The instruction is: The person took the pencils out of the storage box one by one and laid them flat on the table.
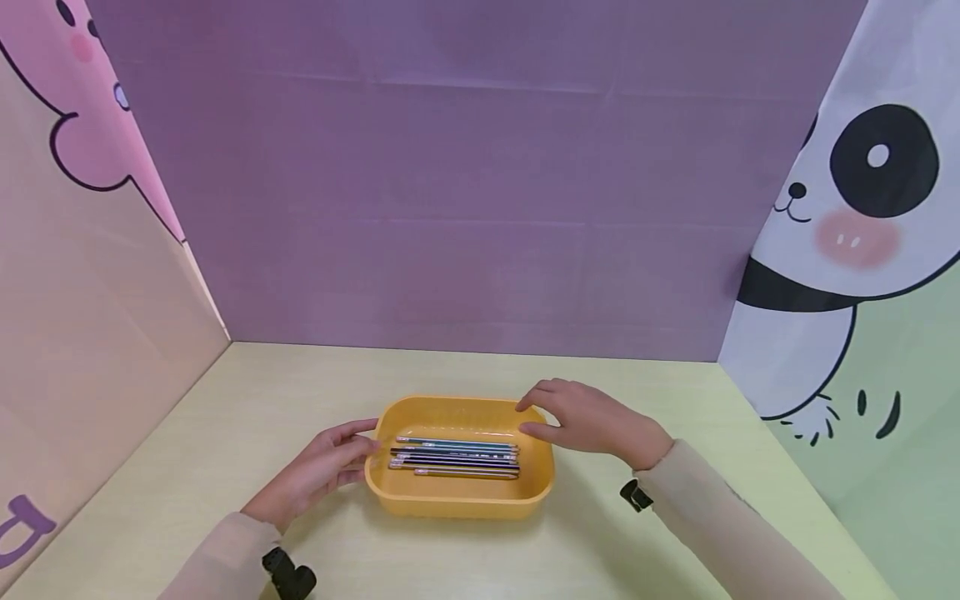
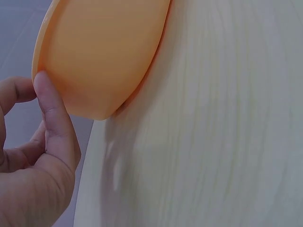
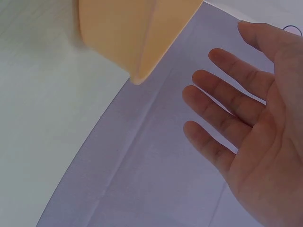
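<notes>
A yellow plastic basket (image 1: 461, 506) stands in the middle of the table in the head view. Several pencils (image 1: 453, 458), blue, dark and striped, lie side by side in it with eraser ends to the left. At the basket's left end, my left hand (image 1: 322, 471) pinches the rim between thumb and fingers; the left wrist view shows this hand (image 2: 40, 146) against the outer wall (image 2: 104, 52). Over the right end hovers my right hand (image 1: 588, 419), its fingers spread and holding nothing. In the right wrist view that hand (image 3: 255, 118) is apart from the basket (image 3: 116, 33).
The pale wood-grain table (image 1: 315, 375) meets a purple backdrop (image 1: 480, 208) behind. A pinkish side panel (image 1: 97, 317) stands on the left, and one with a panda picture (image 1: 862, 208) on the right. Black wrist cameras (image 1: 288, 573) sit at both sleeves.
</notes>
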Tool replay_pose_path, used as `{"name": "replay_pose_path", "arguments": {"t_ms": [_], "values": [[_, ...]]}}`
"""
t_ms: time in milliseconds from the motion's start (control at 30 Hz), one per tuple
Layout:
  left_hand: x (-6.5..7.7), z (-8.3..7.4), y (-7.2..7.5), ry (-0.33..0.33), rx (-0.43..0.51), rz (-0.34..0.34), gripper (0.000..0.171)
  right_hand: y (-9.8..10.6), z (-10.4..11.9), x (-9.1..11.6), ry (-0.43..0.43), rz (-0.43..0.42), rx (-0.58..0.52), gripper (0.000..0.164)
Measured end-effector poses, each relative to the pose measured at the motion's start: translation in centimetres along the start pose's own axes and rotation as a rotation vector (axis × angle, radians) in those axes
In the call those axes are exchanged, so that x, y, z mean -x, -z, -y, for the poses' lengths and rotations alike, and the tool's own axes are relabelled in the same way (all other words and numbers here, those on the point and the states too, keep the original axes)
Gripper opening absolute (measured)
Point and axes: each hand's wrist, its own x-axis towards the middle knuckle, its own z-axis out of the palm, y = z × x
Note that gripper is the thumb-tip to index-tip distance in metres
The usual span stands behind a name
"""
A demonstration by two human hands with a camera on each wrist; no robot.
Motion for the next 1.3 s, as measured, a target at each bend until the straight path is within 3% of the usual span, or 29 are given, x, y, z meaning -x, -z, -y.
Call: {"name": "replay_pose_path", "arguments": {"t_ms": [400, 1000, 1300], "values": [[0.2, 0.0, 0.2, -0.013, -0.003, 0.012, 0.064, 1.3, 1.0, -2.2, 0.063, 0.061, -0.049, 0.031], [0.2, 0.0, 0.0, -0.001, -0.001, 0.01, 0.063, 0.8, 1.6, -5.9, 0.098, 0.157, -0.126, 0.027], [0.0, -0.1, 0.1, 0.009, -0.005, 0.005, 0.063, 0.6, 2.4, -7.8, 0.067, 0.243, -0.204, 0.03]]}}
